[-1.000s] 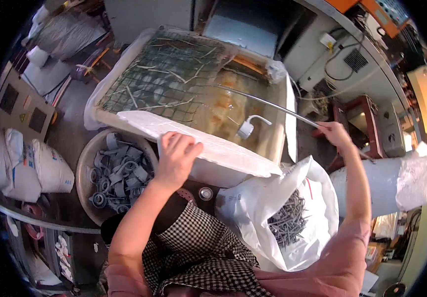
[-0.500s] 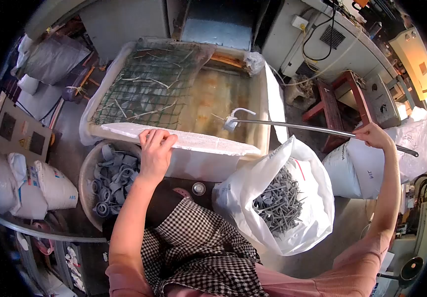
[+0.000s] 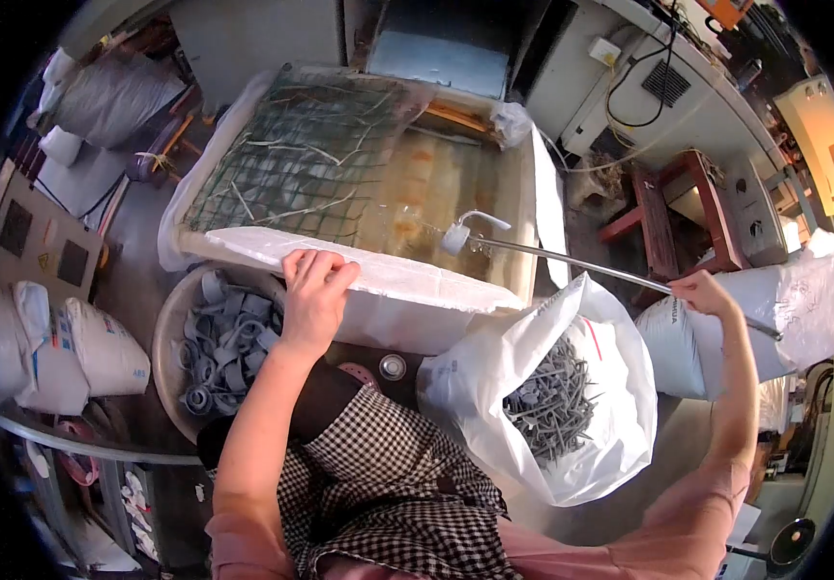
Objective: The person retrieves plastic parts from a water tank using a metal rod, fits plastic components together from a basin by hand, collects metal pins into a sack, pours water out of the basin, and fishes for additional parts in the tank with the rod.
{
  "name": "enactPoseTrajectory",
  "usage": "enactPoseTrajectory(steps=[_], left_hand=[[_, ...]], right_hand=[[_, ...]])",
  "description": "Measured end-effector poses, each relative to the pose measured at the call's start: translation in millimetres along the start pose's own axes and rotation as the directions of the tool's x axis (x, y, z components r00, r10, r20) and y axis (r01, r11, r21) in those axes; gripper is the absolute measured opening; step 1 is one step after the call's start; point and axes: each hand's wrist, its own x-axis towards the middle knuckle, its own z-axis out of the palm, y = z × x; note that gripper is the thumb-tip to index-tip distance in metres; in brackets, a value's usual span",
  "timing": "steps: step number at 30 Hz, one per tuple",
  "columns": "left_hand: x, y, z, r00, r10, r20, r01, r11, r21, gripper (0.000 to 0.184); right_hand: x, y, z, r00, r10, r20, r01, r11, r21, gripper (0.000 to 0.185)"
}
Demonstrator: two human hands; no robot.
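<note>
My right hand (image 3: 707, 293) is closed around a long metal rod (image 3: 581, 263) that slants out over the water tank. At the rod's far end is a pale plastic piece (image 3: 455, 238) with a curved arm, just above the water (image 3: 436, 193); droplets show around it. My left hand (image 3: 315, 300) has its fingers curled over a white foam board (image 3: 407, 276) along the tank's near edge. Green netting (image 3: 286, 159) with pale strips on it covers the tank's left part. Below my left hand, a round basin (image 3: 167, 387) holds grey plastic parts (image 3: 228, 338).
A large white bag (image 3: 625, 425) of grey spiky plastic pieces (image 3: 552, 406) stands open near my right arm. Filled sacks (image 3: 102, 353) sit at left, more (image 3: 707, 338) at right. A red stand (image 3: 654, 222) and grey machinery (image 3: 252, 43) lie beyond.
My right hand has drawn a little to the left and down with the rod, and its far end tilts differently. Droplets now show by the plastic piece. My left hand stays on the board.
</note>
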Motion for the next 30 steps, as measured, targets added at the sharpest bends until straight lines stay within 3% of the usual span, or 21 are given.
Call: enactPoseTrajectory(steps=[14, 24, 27, 30], left_hand=[[-15, -8, 7, 0.999, -0.013, -0.033, 0.013, 1.000, -0.007, 0.019], [-34, -20, 6, 1.000, -0.017, 0.000, 0.017, 0.998, -0.057, 0.017], [-40, -23, 13, 1.000, -0.010, -0.020, 0.009, 1.000, -0.030, 0.016], [-45, -24, 15, 1.000, 0.004, -0.018, -0.004, 1.000, 0.001, 0.014]], right_hand=[[130, -86, 92, 0.982, -0.189, 0.018, 0.187, 0.980, 0.074, 0.025], [238, -159, 174, 0.961, -0.275, 0.008, 0.275, 0.960, -0.049, 0.027], [274, -172, 201, 0.956, -0.294, 0.009, 0.293, 0.954, 0.062, 0.028], [292, -193, 228, 0.949, -0.312, -0.039, 0.314, 0.948, 0.047, 0.026]])
